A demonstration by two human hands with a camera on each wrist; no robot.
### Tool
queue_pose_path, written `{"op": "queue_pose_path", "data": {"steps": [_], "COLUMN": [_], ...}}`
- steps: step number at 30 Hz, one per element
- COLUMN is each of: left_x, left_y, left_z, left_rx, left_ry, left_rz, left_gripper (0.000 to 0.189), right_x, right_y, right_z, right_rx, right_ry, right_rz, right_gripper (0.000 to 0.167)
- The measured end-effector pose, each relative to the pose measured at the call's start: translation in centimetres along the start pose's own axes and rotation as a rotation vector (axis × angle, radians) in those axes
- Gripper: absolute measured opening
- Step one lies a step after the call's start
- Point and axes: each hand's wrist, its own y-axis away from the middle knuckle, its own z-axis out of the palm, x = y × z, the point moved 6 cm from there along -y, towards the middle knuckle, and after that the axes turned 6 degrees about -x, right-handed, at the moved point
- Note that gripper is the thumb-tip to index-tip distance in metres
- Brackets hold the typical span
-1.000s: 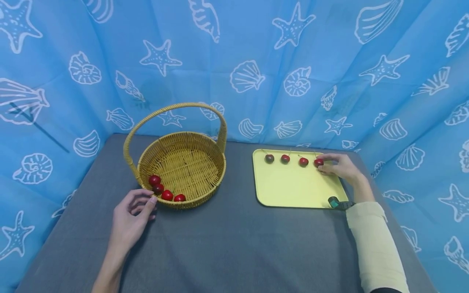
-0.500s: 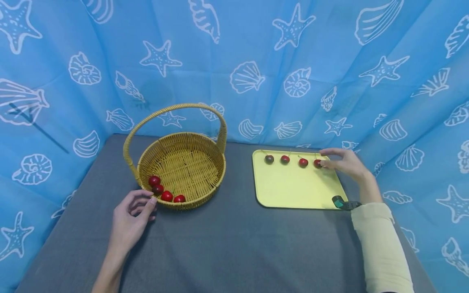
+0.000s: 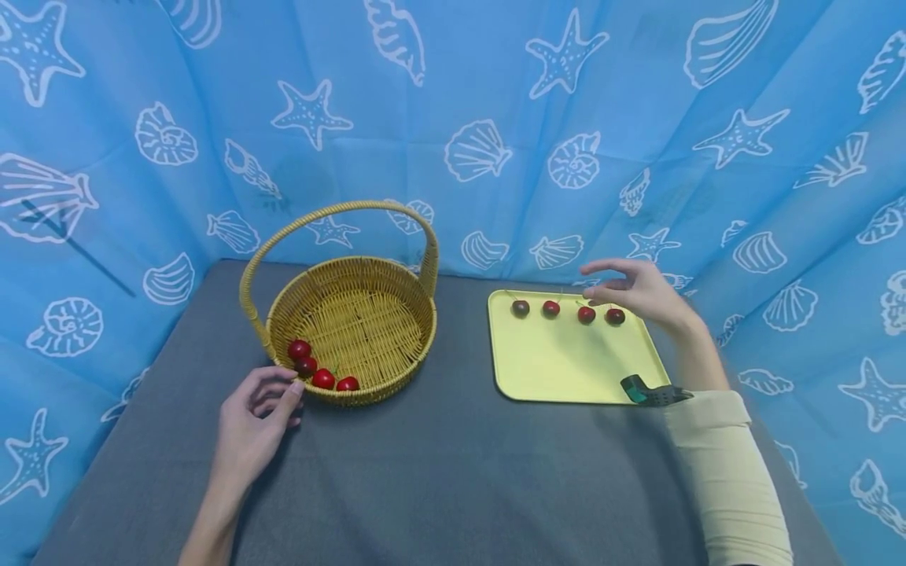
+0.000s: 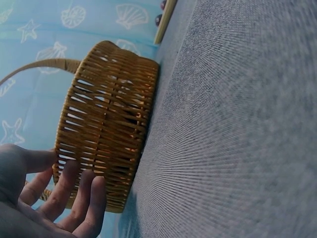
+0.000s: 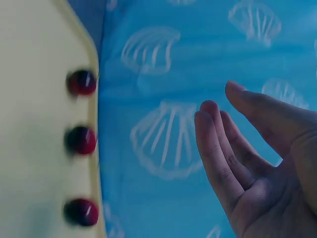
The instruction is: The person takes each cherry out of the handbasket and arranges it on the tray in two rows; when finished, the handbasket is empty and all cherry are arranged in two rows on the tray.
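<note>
My left hand (image 3: pixel 255 417) pinches the near left rim of the round wicker basket (image 3: pixel 382 385). In the left wrist view the thumb and index finger of that hand (image 4: pixel 59 198) meet at the rim, the other fingers along the woven side. Several red cherries (image 3: pixel 323 379) lie inside the basket against its near wall. My right hand (image 3: pixel 630 291) is held over the far right part of the yellow tray (image 3: pixel 559 369), thumb and fingers apart with nothing between them. Below it, a row of cherries (image 3: pixel 586 314) lines the tray's far edge; three cherries (image 5: pixel 81 140) show in the right wrist view.
The basket's tall arched handle (image 3: pixel 340 206) rises above it. Basket and tray stand apart on a grey cloth-covered table (image 3: pixel 453 472). A blue curtain (image 3: pixel 396 118) with white shells and starfish hangs right behind the table and along both sides.
My right hand has let go of the rightmost cherry, leaving it on the tray, then lifted and moved left above the row. My left hand stays at the basket rim.
</note>
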Motion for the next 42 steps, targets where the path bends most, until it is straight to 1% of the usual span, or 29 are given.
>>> {"op": "queue_pose_path", "data": {"steps": [4,7,13,20,27,30,35,39,42], "left_x": [0.0,0.1,0.1,0.1,0.0,0.0,0.0,0.0,0.1], "left_y": [-0.1,0.0,0.1,0.1,0.1,0.1,0.1,0.1,0.2], "left_z": [0.1,0.1,0.0,-0.1,-0.1,0.0,0.0,0.0,0.0], "left_rx": [0.010,0.013,0.003,-0.008,-0.001,0.001,0.001,0.003,0.002], "left_ry": [-0.006,-0.010,-0.001,0.021,0.015,0.013,0.004,-0.001,-0.002], "left_rz": [-0.007,-0.002,0.005,0.011,0.011,0.006,0.005,0.011,0.018], "left_gripper": [0.029,0.028,0.029,0.030,0.030,0.030,0.029,0.028,0.028], "right_x": [-2.6,-4.4,-7.4,-10.9,-14.4,-15.9,-18.3,-20.1,-21.4], "right_y": [-0.4,-0.9,-2.0,-3.4,-5.3,-6.2,-7.8,-8.9,-9.7], "right_z": [1.9,3.5,6.3,9.8,14.4,16.0,18.5,20.1,21.1], "right_rx": [-0.050,-0.105,-0.190,-0.273,-0.400,-0.429,-0.484,-0.538,-0.566], "right_ry": [-0.040,-0.063,-0.094,-0.070,-0.098,-0.076,-0.039,-0.033,-0.038], "right_rz": [-0.027,-0.069,-0.160,-0.282,-0.444,-0.500,-0.533,-0.541,-0.561], "right_gripper": [0.042,0.042,0.038,0.034,0.033,0.033,0.033,0.032,0.033]}}
